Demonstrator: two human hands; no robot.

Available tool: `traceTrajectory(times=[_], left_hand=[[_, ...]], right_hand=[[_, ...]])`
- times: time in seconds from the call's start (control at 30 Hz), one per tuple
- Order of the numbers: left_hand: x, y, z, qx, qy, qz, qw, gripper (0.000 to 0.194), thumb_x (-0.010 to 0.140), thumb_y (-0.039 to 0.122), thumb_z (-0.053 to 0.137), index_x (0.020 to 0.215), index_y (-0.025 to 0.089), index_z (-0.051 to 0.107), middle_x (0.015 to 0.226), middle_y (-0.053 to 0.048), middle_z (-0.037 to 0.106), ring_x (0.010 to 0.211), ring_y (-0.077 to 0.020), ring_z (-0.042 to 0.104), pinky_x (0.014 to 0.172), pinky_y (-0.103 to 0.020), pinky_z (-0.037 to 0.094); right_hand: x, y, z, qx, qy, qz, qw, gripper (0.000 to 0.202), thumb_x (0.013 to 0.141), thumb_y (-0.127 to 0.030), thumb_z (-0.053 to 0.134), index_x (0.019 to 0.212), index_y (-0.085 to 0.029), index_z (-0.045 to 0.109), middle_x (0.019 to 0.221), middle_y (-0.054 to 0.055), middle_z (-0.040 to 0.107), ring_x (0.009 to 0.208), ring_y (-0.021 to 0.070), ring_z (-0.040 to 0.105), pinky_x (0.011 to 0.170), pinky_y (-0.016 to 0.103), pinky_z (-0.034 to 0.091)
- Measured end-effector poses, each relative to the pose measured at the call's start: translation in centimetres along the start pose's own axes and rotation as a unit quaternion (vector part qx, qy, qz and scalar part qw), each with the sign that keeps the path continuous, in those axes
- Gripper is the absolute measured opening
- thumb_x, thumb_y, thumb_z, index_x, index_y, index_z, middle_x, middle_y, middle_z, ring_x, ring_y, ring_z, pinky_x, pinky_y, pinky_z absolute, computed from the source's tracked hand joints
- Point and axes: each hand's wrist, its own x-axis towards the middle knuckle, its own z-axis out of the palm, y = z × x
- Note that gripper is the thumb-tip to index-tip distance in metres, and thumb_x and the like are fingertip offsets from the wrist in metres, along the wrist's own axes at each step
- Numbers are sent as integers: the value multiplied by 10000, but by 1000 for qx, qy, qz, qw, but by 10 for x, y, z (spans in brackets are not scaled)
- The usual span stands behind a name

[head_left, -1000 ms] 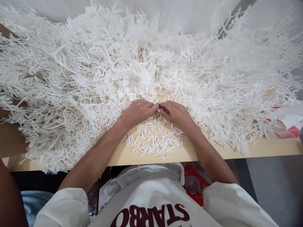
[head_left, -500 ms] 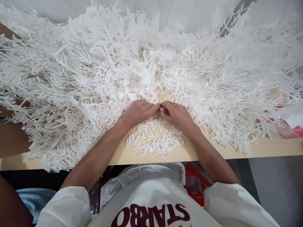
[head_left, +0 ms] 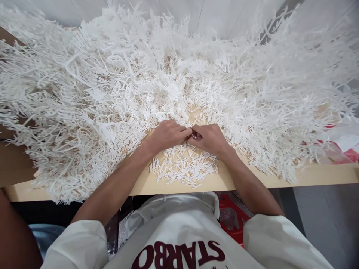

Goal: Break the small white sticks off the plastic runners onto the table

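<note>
My left hand [head_left: 169, 135] and my right hand [head_left: 209, 138] meet above the table, fingertips pinched together and touching. A thin white plastic piece [head_left: 194, 136] shows between the fingers of my right hand; its other end runs toward my left fingertips, which hide the rest. Just below the hands lies a small heap of short, loose white plastic sticks [head_left: 186, 167]. Behind and to both sides spreads a large pile of branched white plastic pieces [head_left: 117, 71], with many thin prongs.
The light wooden table [head_left: 322, 175] has its front edge close to my body. A cardboard box [head_left: 15, 164] stands at the left. On the right are clear and red plastic packaging [head_left: 336, 151]. Another person's arm [head_left: 17, 235] shows at lower left, and a grey wall [head_left: 224, 16] rises behind.
Both hands have dropped slightly toward me, and my right fingers have curled in closer against the left fingertips. The person's arm at lower left has shifted a little to the right.
</note>
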Motion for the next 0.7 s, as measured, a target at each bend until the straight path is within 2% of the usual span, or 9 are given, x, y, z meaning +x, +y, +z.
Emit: traceTrajectory(times=[0.13,0.27,0.3,0.37,0.43,0.47,0.57,0.63,0.7], left_hand=[[0,1,2,-12,-19,-10,1000,158,862,157,460,726,210,521,532,58,560,470,-82,466,533,-262,310],[-1,-1,4,-58,-27,-39,997,169,890,170,437,771,204,553,557,44,580,495,-74,454,537,-244,284],[-1,-3,4,-69,-20,-63,995,189,895,187,434,747,197,550,536,45,566,480,-67,431,524,-236,267],[0,-8,4,-77,13,-161,984,232,898,218,433,695,179,537,483,51,518,443,-50,376,494,-217,240],[1,-12,3,-85,55,-274,956,228,901,244,440,716,169,551,466,60,490,422,-35,357,473,-197,245],[2,-14,2,-98,65,-305,945,215,908,262,443,765,167,571,474,64,494,420,-33,371,472,-188,265],[4,-16,0,-143,50,-304,941,251,938,338,430,898,172,614,505,60,545,435,-39,437,486,-185,312],[4,-15,-1,-149,41,-289,945,294,951,367,411,925,177,635,552,41,606,460,-46,485,495,-190,328],[3,-13,0,-136,36,-267,953,310,957,370,404,941,183,651,607,24,655,488,-50,522,511,-192,340]], right_hand=[[2,3,0,44,-5,-14,999,214,762,-331,516,618,-176,548,504,-36,535,463,64,418,496,215,285],[3,3,-2,63,27,-34,997,215,752,-237,481,554,-172,535,445,-55,467,420,47,366,461,206,259],[2,1,-2,82,33,-65,994,215,734,-205,477,526,-174,523,428,-61,446,410,44,344,450,205,252],[-2,-5,-2,132,40,-143,980,224,709,-155,474,489,-179,505,413,-69,424,412,43,319,445,204,259],[-6,-13,-1,163,44,-206,964,232,734,-145,482,511,-185,532,428,-70,445,434,49,327,465,208,290],[-8,-17,-1,161,50,-214,962,240,767,-159,485,540,-187,556,444,-66,467,445,53,342,478,211,305],[-7,-19,2,122,89,-147,978,308,880,-251,457,619,-186,607,470,-49,517,445,60,396,476,222,309],[-3,-15,3,102,120,-30,987,348,925,-326,437,671,-183,628,508,-32,552,461,70,446,481,232,322],[2,-10,2,92,150,83,981,303,933,-381,450,841,-188,665,637,-4,622,551,96,520,540,249,388]])
